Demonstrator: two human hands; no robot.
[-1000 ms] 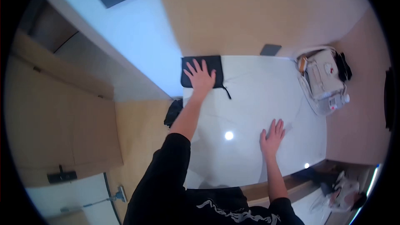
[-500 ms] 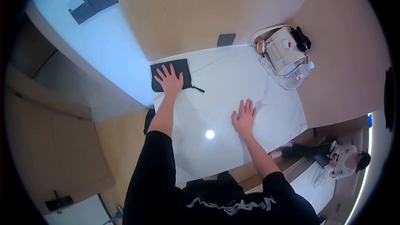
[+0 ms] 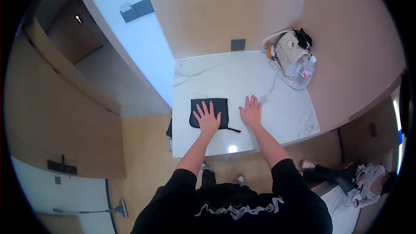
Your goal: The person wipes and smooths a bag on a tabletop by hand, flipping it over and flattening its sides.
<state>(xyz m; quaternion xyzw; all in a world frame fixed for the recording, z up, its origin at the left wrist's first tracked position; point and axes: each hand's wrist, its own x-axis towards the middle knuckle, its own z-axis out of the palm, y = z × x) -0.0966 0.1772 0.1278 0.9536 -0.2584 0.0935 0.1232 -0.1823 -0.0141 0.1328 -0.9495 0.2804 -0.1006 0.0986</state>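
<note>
A flat black zip pouch (image 3: 221,108) lies on the white marble-patterned table (image 3: 216,78), its zip strap pointing to the lower right. My left hand (image 3: 208,119) rests palm down on the pouch with its fingers spread. To the right of the pouch, my right hand (image 3: 251,112) lies flat on the bare tabletop, fingers stretched out and holding nothing.
At the table's back right sit a white bag (image 3: 289,52) and a clear bottle (image 3: 306,70). Wall sockets (image 3: 238,44) are behind the table. Another person (image 3: 368,186) sits at the lower right. A mop (image 3: 121,209) is at the lower left.
The pouch has slid toward me and away from the table's back left corner, with my left hand still on it. My right hand stays flat on the table. The camera view has shifted.
</note>
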